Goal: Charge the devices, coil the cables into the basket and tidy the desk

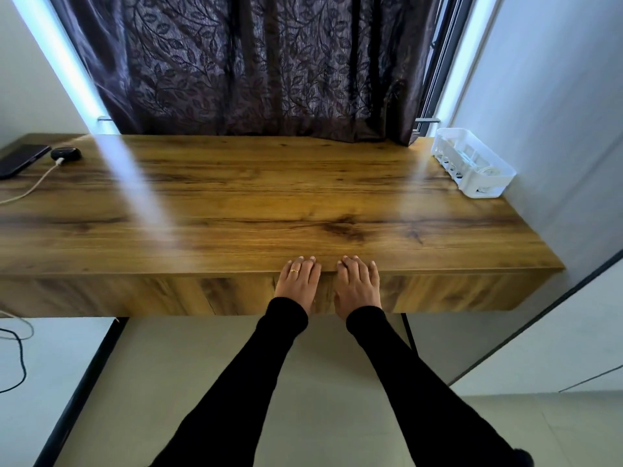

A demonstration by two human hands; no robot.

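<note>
Both hands flat, holding nothing: left hand [297,281], right hand [358,284] | desk [236,203] edge | no legible writing

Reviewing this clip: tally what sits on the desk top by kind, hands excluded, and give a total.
Phone: 1
Earbud case, with a cable plugged in: 1
Charging cable: 1
White basket holding coiled white cables, too tangled to count: 1
Total: 4
</note>
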